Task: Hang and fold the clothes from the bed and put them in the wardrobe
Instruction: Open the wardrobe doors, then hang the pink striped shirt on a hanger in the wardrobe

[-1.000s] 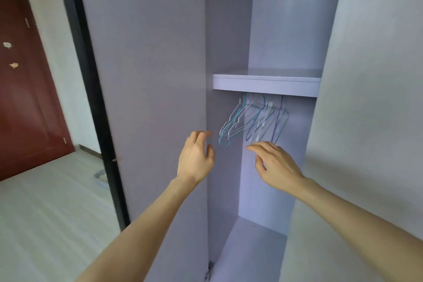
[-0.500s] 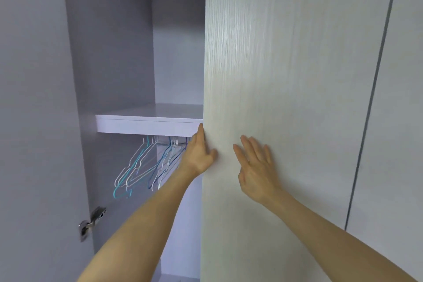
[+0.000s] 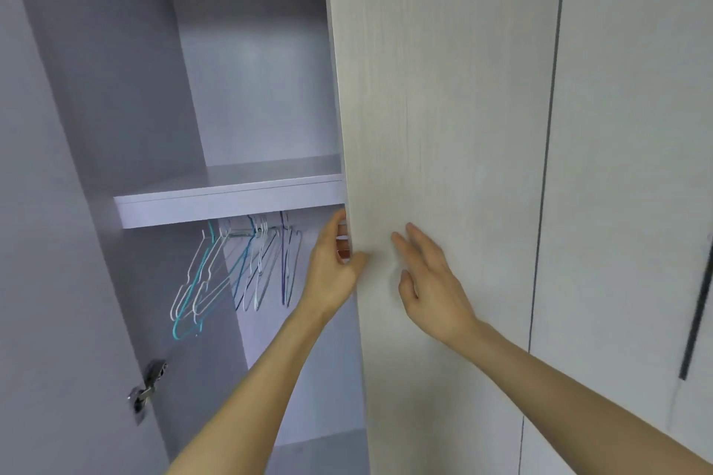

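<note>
Even, soft daylight-like light, no hard glare. Pale wardrobe door (image 3: 443, 127) brightest, lit from the front; interior dimmer, lilac-grey cast. Soft highlight on back panel (image 3: 262, 62) above the shelf (image 3: 231, 200); shadow under the shelf and in the lower compartment. Hangers (image 3: 231, 270) slightly soft, thin wires smear together. Hinge (image 3: 148, 386) blurred, dark handle (image 3: 698, 312) at right edge streaked by motion. Wide-angle bowing: door edges lean and curve toward frame borders. Forearms and both hands fairly sharp, faint shadow beside right hand (image 3: 432, 281) on the door

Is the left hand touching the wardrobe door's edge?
Touching. The head view shows the left hand gripping the wardrobe door edge, fingers curled round it.
</note>
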